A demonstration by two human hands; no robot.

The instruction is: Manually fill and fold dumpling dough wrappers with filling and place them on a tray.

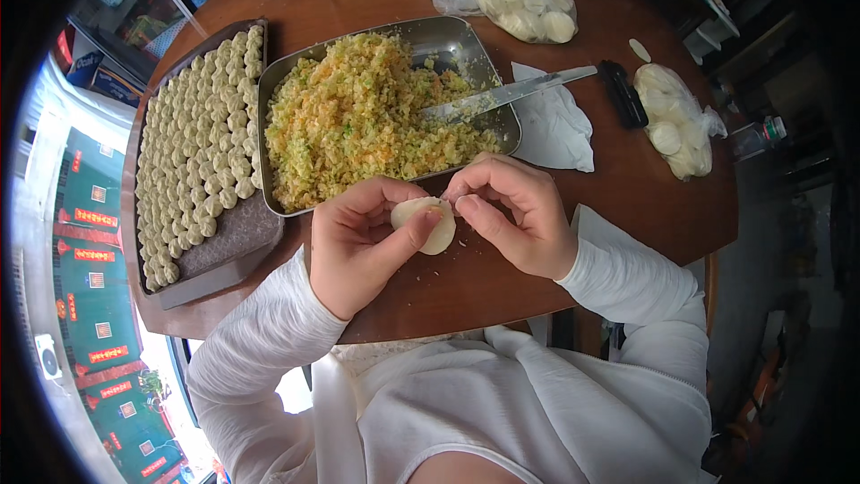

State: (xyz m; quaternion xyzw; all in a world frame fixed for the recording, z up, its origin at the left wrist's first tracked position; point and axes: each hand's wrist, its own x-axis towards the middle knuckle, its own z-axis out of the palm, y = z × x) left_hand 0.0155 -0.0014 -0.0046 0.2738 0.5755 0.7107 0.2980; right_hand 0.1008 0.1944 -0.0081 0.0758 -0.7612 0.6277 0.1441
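Observation:
A round, pale dough wrapper (438, 236) rests in my left hand (366, 235), my thumb pressed across its face. A small smear of orange filling shows by that thumb. At the wrapper's right edge, the thumb and fingertips of my right hand (514, 208) are drawn together and touch the rim. Just beyond both hands is a steel tray (463, 30) heaped with chopped yellow-green and orange filling (369, 121). A flat metal blade or spatula (517, 93) leans in it, over the tray's right rim.
Left stands a dark tray (232, 235) with rows of small pleated dumplings (195, 141). White paper (554, 121) lies right of the filling, near a black object (623, 94). Bagged wrappers (527, 3) lie at the back, another bag of wrappers (675, 121) right, beside a plastic bottle (758, 138).

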